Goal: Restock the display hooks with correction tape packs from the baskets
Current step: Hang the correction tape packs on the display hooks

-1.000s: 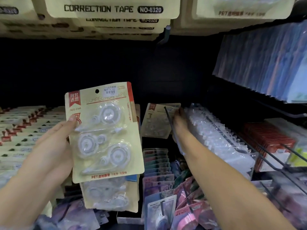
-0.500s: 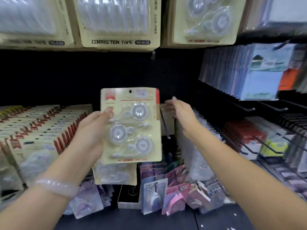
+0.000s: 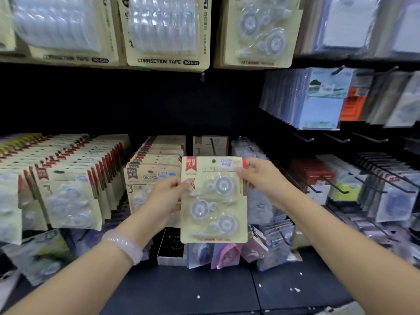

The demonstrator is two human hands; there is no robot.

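Both hands are holding the correction tape pack (image 3: 213, 200) upright before the hooks: left hand (image 3: 167, 194) fingers pinching its left edge, right hand (image 3: 261, 176) fingers gripping the top right corner, seemingly.

The correction tape pack (image 3: 213, 201) is cream card with red corner labels and clear blisters.

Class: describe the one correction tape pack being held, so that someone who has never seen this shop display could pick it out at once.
Find the long rows of hanging cream cardboard packs across the middle of the dark display wall. Just right of the second row, the cream blister pack with three clear tape dispensers faces the camera. Unlike its neighbours, it hangs on no hook: the left hand and right hand pinch its sides.
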